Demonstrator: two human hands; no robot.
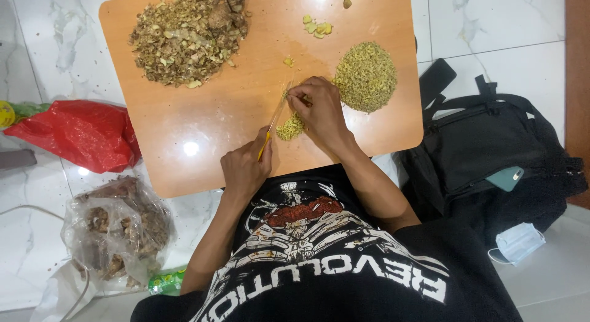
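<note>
My left hand [244, 168] grips the yellow handle of a small knife [273, 122], whose blade slants up toward my right fingers. My right hand [319, 110] pinches a small piece against the wooden board [203, 131], fingertips at the blade's tip. A little heap of finely chopped yellowish bits [289, 128] lies just under the blade. To the right sits a larger round mound of the same chopped bits [365, 76]. A big pile of brownish peelings and scraps [184, 39] covers the board's far left.
A few pale chunks [316, 27] lie at the board's far edge. On the white marble floor are a red plastic bag [80, 134] at left, a clear bag of brown roots [117, 226], a black backpack [491, 150] at right, and a face mask [516, 242].
</note>
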